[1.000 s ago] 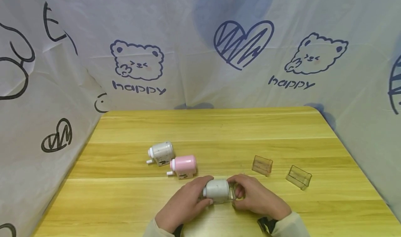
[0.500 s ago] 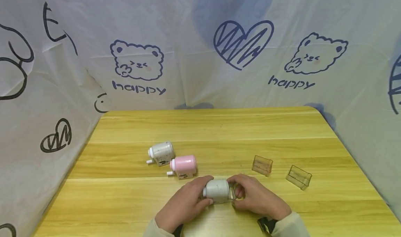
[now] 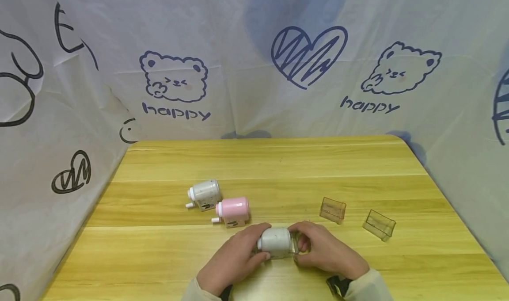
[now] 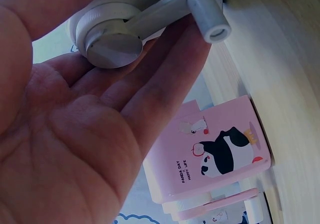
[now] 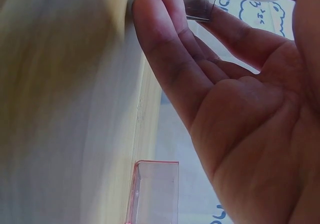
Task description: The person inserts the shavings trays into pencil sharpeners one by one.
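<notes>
At the table's front, a light grey crank pencil sharpener (image 3: 276, 240) lies between both hands. My left hand (image 3: 234, 257) grips its left end, thumb at the front and fingers behind. In the left wrist view, the sharpener's crank handle (image 4: 167, 13) points out over the palm. My right hand (image 3: 326, 250) pinches a clear shavings drawer (image 3: 294, 243) at the sharpener's right end, and the drawer sticks out a little there. The right wrist view shows a corner of this clear drawer between fingers and thumb; most of it is hidden.
A pink pencil sharpener (image 3: 233, 211) with a panda print stands behind my left hand, and a second grey sharpener (image 3: 204, 195) stands just beyond it. To the right lie an orange-tinted clear drawer (image 3: 332, 210) and a smoky clear drawer (image 3: 379, 225). White printed cloth (image 3: 238, 71) walls the table.
</notes>
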Motion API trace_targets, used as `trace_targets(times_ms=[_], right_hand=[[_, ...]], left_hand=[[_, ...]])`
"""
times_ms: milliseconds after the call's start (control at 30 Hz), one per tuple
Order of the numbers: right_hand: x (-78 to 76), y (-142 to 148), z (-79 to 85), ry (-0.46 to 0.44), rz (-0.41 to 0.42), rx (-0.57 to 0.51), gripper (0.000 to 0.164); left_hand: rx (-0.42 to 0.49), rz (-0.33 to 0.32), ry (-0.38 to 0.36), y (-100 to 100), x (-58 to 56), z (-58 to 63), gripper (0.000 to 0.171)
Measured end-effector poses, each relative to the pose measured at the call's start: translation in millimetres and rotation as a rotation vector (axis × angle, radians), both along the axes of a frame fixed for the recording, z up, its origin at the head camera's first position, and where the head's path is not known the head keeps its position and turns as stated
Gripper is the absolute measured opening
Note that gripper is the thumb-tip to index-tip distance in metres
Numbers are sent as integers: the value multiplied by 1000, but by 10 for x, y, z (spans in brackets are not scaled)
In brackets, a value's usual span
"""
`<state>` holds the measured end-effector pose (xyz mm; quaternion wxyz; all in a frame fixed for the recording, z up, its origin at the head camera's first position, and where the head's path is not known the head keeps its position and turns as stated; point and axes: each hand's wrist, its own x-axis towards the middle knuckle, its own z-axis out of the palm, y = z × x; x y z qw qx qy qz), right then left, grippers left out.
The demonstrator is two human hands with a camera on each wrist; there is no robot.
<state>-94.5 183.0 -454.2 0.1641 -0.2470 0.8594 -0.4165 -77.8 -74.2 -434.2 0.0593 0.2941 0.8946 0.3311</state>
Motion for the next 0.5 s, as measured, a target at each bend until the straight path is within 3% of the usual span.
trace_targets(times_ms=[500], right_hand=[[-3,-21,2,16,15,-8,55]], left_hand=[[-4,6,0,9,4,0,50]])
